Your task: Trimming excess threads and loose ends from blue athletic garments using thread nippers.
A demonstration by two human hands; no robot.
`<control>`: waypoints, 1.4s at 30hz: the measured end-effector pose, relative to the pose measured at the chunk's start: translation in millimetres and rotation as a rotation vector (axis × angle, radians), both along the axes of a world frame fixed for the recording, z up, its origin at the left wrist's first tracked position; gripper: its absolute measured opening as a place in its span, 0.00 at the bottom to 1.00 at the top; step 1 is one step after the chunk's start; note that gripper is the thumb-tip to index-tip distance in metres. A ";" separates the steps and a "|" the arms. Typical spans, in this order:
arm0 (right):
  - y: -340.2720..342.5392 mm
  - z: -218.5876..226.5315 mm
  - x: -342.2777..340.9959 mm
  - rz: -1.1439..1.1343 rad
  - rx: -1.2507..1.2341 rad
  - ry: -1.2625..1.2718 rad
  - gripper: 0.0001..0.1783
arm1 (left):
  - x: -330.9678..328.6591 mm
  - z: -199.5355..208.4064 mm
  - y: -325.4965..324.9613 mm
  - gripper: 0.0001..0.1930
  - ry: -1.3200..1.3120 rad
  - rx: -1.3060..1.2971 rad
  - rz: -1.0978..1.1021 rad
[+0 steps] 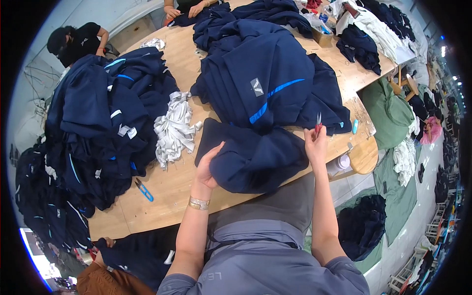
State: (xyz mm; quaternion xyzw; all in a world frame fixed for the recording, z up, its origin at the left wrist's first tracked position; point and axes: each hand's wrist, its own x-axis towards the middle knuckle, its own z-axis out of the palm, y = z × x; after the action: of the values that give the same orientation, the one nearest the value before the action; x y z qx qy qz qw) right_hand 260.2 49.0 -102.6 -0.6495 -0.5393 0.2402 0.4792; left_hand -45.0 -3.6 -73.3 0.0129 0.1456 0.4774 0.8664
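Note:
A navy garment [255, 160] hangs partly over the near edge of the table in front of me. My left hand [209, 167] grips its left side, the thumb on top and some fingers hidden behind the cloth. My right hand [315, 145] is closed around red-handled thread snips [318, 127], whose metal blades point up and away from me. That hand is at the garment's right edge; whether it also pinches cloth I cannot tell. Just beyond lies a big heap of navy garments [221, 73] with bright blue stripes and a grey patch.
Left of me stands another navy pile [88, 108], beside white fabric strips [174, 130]. Blue snips [144, 190] lie near the wooden table's [162, 196] front edge. Co-workers sit at the far left [86, 42], far side [196, 9] and lower left [110, 280]. A cup [339, 164] stands at right.

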 end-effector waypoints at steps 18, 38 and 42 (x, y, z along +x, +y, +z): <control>-30.0 49.4 -83.7 0.363 0.134 -0.047 0.20 | 36.0 25.4 -10.6 0.33 2.115 1.121 0.194; -82.1 10.6 -91.8 0.448 0.316 -0.087 0.18 | 50.1 56.2 -8.9 0.09 1.395 0.735 0.277; -68.4 34.4 -82.9 0.417 0.307 0.425 0.18 | 48.8 69.1 -13.2 0.09 1.654 0.794 0.261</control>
State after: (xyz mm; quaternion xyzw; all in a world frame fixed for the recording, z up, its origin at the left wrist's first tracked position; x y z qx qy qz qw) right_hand 177.3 -19.4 -68.3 -0.3808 -0.5785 0.3790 0.6138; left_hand 3.8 -16.8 -4.1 0.6289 0.5437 0.4250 0.3581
